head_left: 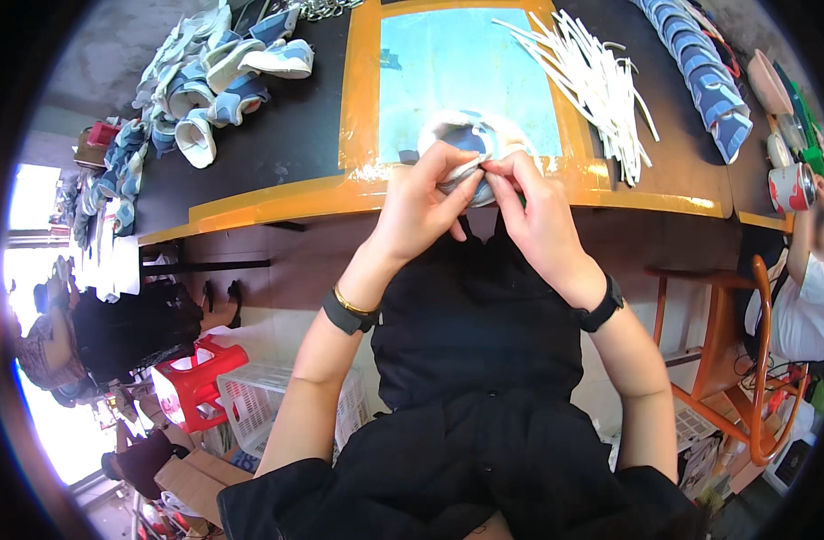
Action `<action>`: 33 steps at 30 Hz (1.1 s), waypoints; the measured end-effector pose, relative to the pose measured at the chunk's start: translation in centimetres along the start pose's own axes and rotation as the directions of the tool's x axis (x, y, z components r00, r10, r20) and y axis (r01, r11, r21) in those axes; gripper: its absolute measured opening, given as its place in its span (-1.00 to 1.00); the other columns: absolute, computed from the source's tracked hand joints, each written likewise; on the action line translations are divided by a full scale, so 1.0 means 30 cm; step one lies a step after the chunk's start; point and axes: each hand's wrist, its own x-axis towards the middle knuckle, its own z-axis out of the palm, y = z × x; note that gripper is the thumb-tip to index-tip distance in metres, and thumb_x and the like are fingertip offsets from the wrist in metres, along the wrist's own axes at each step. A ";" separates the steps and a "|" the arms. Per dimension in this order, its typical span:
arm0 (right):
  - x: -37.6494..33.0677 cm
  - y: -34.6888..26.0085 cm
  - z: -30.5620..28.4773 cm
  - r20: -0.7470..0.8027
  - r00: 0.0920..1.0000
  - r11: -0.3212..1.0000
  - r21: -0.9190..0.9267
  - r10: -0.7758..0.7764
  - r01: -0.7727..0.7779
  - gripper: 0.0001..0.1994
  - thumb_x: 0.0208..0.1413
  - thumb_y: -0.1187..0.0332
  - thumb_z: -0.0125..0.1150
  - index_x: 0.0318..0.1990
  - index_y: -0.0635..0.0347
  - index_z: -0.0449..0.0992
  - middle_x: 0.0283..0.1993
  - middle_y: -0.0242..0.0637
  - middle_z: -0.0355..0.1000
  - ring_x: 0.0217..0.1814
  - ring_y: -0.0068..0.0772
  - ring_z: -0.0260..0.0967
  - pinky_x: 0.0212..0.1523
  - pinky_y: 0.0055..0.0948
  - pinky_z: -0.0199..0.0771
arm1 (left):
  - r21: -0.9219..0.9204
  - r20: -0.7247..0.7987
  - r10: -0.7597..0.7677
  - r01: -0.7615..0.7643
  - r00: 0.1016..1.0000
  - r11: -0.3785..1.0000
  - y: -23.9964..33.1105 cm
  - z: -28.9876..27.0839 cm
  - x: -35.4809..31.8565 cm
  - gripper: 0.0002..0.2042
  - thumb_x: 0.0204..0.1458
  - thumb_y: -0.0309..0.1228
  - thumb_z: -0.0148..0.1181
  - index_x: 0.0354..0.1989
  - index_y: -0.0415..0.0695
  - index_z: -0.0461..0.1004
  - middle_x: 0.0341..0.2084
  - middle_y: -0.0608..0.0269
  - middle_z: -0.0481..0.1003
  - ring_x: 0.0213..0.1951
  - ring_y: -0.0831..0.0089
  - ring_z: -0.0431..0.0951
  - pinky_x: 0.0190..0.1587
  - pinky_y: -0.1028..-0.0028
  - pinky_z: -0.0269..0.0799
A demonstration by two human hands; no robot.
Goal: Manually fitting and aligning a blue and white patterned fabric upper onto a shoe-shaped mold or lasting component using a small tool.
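Shoe upper: white and blue, this shoe upper [469, 139] sits between my hands at the near edge of the blue mat [457, 58]; I can't tell whether it rests there or is lifted.
Left fingers: my left hand [427, 195] has thumb and forefinger pinched together on its white near edge.
Right fingers: my right hand [536, 205] pinches just beside, tips closed on the same edge.
Step in hand: fine fingertip work on that edge, I'd judge, folding or threading.
Next move: likely calls for one pinch to hold steady while the other shifts along.
White strips: a loose heap of white strips [592, 94] lies right of the mat, touched by neither hand.
Other uppers: a jumbled pile [218, 76] on the left, a nested row [696, 67] on the right.
Hidden: my fingers cover the pinched spot; any strip in it is unclear.
Cut off: pile and row, at the top.
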 end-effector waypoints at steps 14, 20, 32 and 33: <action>-0.110 -0.058 -0.109 -0.063 0.956 0.957 0.074 0.287 -0.282 -0.70 0.01 0.51 0.29 -0.05 0.27 0.52 -0.55 -0.48 0.30 -0.54 -0.78 0.07 -0.50 -0.72 0.14 | 0.208 0.046 -0.187 0.174 0.981 0.963 0.115 0.010 0.005 -0.82 0.05 -0.48 0.19 -0.19 -0.23 0.41 -0.53 0.16 0.56 -0.76 0.55 0.46 -0.68 0.57 0.31; -0.076 -0.003 -0.069 -0.010 0.987 0.987 0.032 0.160 -0.159 -0.69 -0.03 0.58 0.26 -0.06 0.28 0.51 -0.32 -0.16 0.51 -0.34 -0.52 0.45 -0.28 -0.56 0.43 | 0.417 0.112 0.095 -0.133 0.989 0.899 0.155 -0.007 -0.036 -0.83 -0.01 -0.49 0.25 -0.23 -0.19 0.50 -0.50 0.16 0.54 -0.63 0.51 0.51 -0.60 0.56 0.33; -0.076 0.040 -0.087 0.053 0.997 0.998 0.021 0.056 -0.057 -0.87 -0.05 0.58 0.26 -0.30 0.29 0.51 -0.53 -0.38 0.36 -0.49 -0.63 0.30 -0.43 -0.62 0.27 | 0.639 0.456 0.290 -0.536 0.841 0.552 0.199 -0.093 0.082 -0.81 -0.34 -0.42 0.34 -0.44 0.02 0.60 -0.20 0.41 0.45 -0.02 0.30 0.37 -0.01 0.34 0.23; -0.073 0.038 -0.093 0.064 0.993 0.995 0.020 0.095 -0.096 -0.87 -0.06 0.57 0.28 -0.30 0.28 0.51 -0.53 -0.38 0.37 -0.49 -0.64 0.30 -0.44 -0.64 0.26 | 0.636 0.458 0.287 -0.536 0.841 0.555 0.190 -0.091 0.091 -0.81 -0.34 -0.42 0.34 -0.44 0.02 0.60 -0.20 0.41 0.45 -0.02 0.30 0.37 -0.01 0.34 0.23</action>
